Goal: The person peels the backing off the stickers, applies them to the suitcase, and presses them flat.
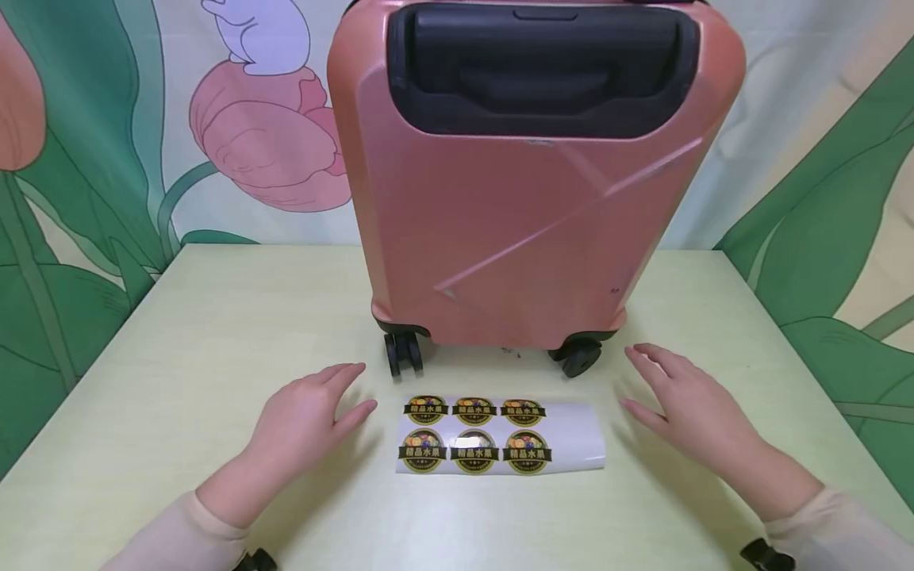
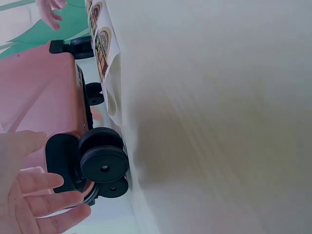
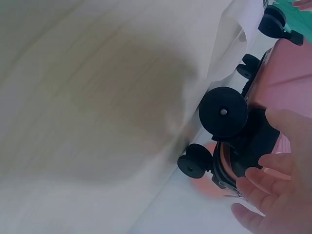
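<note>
Bench (image 1: pixel 178 357): left and right edges slant outward toward the viewer; back edge runs behind the suitcase (image 1: pixel 510 238), with a flower-printed curtain (image 1: pixel 264 143) beyond it. Bench surface extends on both flanks of the suitcase to the side edges, and a narrow strip lies between its front castors and the sticker sheet (image 1: pixel 578 434).

Left hand (image 1: pixel 303 416): to the left of the sheet, short gap between thumb tip and sheet edge; bench runs from this hand out to the left edge. Right hand (image 1: pixel 696 404): to the right of the sheet, fingertips near the right front castor (image 1: pixel 581 357); bench likewise reaches past it to the right edge. Hands well apart from each other, fingers extended, thumbs spread away, both holding nothing; neither touches sheet or suitcase.

Sheet: lies on the bench between the hands, in front of the suitcase. White, glossy, wider than deep. Six round labels, two rows of three, dark with gold rims, fruit picture, banner with Chinese characters; right end unprinted. Wrist views show its edges curling up.

Suitcase: upright on black castors, metallic pink shell, diagonal ridge across the front, black recessed panel at top, small dark scuffs low on the right.
</note>
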Motion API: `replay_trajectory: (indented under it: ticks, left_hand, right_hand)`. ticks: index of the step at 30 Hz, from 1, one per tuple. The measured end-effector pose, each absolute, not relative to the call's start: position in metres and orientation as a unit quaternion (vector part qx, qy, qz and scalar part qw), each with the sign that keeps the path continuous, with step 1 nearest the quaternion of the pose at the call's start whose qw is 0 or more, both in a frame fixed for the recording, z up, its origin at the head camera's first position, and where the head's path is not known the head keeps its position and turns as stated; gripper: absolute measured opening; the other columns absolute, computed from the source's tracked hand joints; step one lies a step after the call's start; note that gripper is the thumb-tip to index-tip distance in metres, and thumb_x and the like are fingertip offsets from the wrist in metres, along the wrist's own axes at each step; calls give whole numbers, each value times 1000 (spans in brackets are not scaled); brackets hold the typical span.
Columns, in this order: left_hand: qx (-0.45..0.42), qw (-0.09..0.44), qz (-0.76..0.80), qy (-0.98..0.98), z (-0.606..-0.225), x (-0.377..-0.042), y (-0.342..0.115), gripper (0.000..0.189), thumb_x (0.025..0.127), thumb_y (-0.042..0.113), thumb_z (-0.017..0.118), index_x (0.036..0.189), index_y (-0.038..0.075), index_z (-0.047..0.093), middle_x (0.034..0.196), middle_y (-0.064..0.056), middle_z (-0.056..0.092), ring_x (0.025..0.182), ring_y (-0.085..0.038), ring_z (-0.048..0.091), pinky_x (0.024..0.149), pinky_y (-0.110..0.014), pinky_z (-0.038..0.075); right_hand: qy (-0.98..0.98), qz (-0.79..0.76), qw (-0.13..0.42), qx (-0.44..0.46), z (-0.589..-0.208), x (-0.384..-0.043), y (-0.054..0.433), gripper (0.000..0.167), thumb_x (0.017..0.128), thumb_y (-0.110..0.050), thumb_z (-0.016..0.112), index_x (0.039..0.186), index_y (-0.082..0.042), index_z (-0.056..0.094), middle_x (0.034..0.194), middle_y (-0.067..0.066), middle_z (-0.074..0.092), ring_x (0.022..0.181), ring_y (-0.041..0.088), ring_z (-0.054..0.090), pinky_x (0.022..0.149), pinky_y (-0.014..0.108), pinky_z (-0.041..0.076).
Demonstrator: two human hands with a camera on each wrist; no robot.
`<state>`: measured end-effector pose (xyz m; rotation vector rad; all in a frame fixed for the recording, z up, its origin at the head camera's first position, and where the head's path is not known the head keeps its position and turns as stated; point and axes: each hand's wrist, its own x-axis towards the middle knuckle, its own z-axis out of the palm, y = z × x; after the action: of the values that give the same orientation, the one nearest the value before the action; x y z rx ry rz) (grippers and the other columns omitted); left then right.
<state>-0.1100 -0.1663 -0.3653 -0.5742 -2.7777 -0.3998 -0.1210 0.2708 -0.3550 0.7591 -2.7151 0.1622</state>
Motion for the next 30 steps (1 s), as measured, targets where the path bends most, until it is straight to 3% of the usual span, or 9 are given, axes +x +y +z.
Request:
replay_trajectory:
  ticks: [5, 10, 17, 24, 30]
  left_hand:
    - [-173, 88, -182, -964, -363, -108, -163, 45, 87, 35, 64, 121, 7, 61, 115, -10, 64, 104, -29, 61, 78, -45, 50]
    - [-150, -2, -243, -958, -359, -107, -160, 44, 89, 39, 60, 124, 11, 60, 116, -5, 64, 93, -24, 64, 73, -41, 50]
    - [-158, -27, -272, -949, -355, -105, -156, 43, 90, 39, 60, 123, 12, 61, 112, -3, 65, 83, -21, 64, 67, -36, 48]
    - [-153, -94, -389, -903, -358, -105, -158, 42, 92, 36, 58, 121, 7, 60, 114, -4, 64, 98, -19, 63, 82, -41, 48]
    - [-134, -143, -444, -875, -362, -106, -162, 42, 93, 35, 55, 120, 3, 60, 112, -5, 65, 98, -18, 62, 86, -42, 46]
  right_hand:
    - [-947, 65, 165, 267, -355, -120, 267, 61, 75, -21, 76, 127, 2, 53, 113, 19, 55, 98, 35, 55, 74, 49, 49]
    - [-949, 75, 159, 262, -354, -118, 261, 57, 76, -22, 75, 125, -1, 55, 110, 16, 56, 94, 33, 58, 67, 46, 51]
    - [-948, 82, 148, 270, -355, -118, 254, 53, 78, -23, 74, 123, -1, 57, 111, 14, 56, 96, 30, 58, 71, 45, 51]
    - [-948, 99, 128, 274, -354, -116, 247, 50, 80, -24, 73, 122, -1, 58, 112, 13, 57, 101, 29, 58, 76, 45, 50]
    - [-951, 113, 99, 270, -354, -113, 236, 50, 81, -28, 72, 123, -3, 58, 112, 10, 57, 101, 26, 58, 78, 44, 50]
